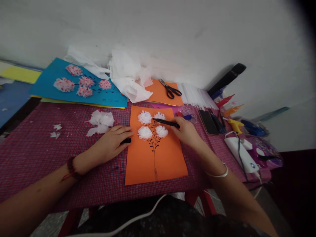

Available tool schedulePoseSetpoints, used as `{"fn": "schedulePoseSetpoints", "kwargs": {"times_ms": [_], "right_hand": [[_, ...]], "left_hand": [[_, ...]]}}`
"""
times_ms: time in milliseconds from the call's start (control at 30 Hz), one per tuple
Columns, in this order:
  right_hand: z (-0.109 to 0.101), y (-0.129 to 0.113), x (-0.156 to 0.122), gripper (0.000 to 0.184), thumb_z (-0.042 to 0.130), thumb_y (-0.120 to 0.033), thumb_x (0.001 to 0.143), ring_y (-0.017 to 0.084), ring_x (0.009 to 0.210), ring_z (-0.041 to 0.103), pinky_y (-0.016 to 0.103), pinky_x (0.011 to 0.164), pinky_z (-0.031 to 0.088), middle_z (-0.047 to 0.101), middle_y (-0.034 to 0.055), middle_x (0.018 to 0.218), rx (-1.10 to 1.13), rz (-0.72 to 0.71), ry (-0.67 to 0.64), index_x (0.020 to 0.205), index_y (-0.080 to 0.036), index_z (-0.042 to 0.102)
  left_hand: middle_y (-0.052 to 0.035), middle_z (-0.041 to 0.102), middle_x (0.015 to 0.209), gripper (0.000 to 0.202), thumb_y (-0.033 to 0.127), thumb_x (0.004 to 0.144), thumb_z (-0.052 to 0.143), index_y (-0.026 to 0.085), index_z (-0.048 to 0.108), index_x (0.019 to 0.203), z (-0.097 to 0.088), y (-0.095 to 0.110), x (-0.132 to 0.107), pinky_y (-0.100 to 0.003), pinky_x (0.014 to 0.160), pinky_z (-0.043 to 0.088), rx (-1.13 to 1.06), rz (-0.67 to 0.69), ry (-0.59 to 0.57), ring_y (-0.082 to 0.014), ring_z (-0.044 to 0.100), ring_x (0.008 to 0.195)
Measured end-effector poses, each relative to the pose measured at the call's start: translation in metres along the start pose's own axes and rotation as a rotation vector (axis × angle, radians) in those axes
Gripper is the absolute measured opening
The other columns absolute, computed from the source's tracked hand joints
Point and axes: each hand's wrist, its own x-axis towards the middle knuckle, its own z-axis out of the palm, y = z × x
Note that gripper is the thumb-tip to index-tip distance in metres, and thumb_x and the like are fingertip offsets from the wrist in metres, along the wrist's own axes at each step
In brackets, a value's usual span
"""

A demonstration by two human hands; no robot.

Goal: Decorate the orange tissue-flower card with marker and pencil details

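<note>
An orange sheet (158, 168) lies in front of me, with a drawn dark stem and leaves and several white crumpled-tissue flowers (144, 132) on it. My right hand (186, 131) grips a black marker (168, 123), its tip pointing left between the two upper flowers. Whether the tip touches anything is hard to tell. My left hand (111, 144) rests at the sheet's left edge, fingertips on the paper. Between its thumb and fingers sits a small black marker cap (126, 141). Torn white tissue pieces (100, 121) lie just beyond that hand.
A blue sheet with pink-spotted tissue flowers (108, 95) lies at the back left, beside white tissue paper (125, 72). Black-handled scissors (171, 90) rest on orange paper. To the right are a phone (208, 121), a yellow glue gun (235, 125) and a white power strip (240, 154).
</note>
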Motion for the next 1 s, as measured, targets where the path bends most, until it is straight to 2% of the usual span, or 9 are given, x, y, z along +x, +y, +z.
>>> {"fn": "schedulePoseSetpoints", "kwargs": {"times_ms": [167, 400, 667, 900, 1000], "right_hand": [[0.003, -0.006, 0.002, 0.019, 0.057, -0.020, 0.089, 0.023, 0.087, 0.066, 0.033, 0.078, 0.048, 0.072, 0.0092, 0.100, 0.106, 0.005, 0.029, 0.105, -0.019, 0.066], [0.018, -0.008, 0.009, 0.023, 0.057, -0.016, 0.085, 0.024, 0.095, 0.068, 0.035, 0.084, 0.049, 0.073, 0.0090, 0.103, 0.138, -0.055, 0.021, 0.105, -0.019, 0.066], [0.009, 0.007, -0.004, 0.020, 0.058, -0.021, 0.086, 0.023, 0.087, 0.068, 0.035, 0.078, 0.050, 0.074, 0.0087, 0.097, 0.153, 0.031, 0.033, 0.103, -0.019, 0.068], [0.021, 0.001, 0.001, 0.026, 0.057, -0.018, 0.084, 0.025, 0.096, 0.069, 0.037, 0.084, 0.051, 0.073, 0.0097, 0.106, 0.170, -0.029, 0.000, 0.108, -0.020, 0.068], [0.019, 0.003, 0.005, 0.024, 0.058, -0.021, 0.086, 0.025, 0.093, 0.069, 0.036, 0.081, 0.050, 0.074, 0.0088, 0.103, 0.177, -0.008, 0.016, 0.107, -0.020, 0.068]], "left_hand": [[-0.0106, 0.059, 0.145, 0.040, 0.034, 0.102, 0.044, 0.019, 0.061, 0.135, 0.003, -0.002, -0.002, -0.048, 0.115, 0.036, 0.011, -0.006, 0.009, -0.0278, 0.051, 0.135], [-0.0114, 0.059, 0.145, 0.038, 0.032, 0.101, 0.046, 0.019, 0.063, 0.133, 0.005, -0.003, -0.002, -0.048, 0.115, 0.037, -0.008, 0.012, 0.031, -0.0282, 0.052, 0.134], [-0.0105, 0.059, 0.146, 0.039, 0.031, 0.101, 0.048, 0.018, 0.060, 0.136, 0.004, -0.001, -0.002, -0.048, 0.116, 0.036, 0.006, 0.006, 0.019, -0.0278, 0.050, 0.136], [-0.0124, 0.059, 0.145, 0.038, 0.027, 0.100, 0.049, 0.015, 0.061, 0.135, 0.000, 0.002, -0.001, -0.049, 0.115, 0.037, 0.012, 0.009, 0.005, -0.0290, 0.051, 0.135], [-0.0113, 0.059, 0.145, 0.038, 0.027, 0.100, 0.050, 0.017, 0.061, 0.135, 0.000, 0.002, -0.001, -0.049, 0.116, 0.037, 0.013, 0.004, 0.012, -0.0286, 0.050, 0.135]]}}
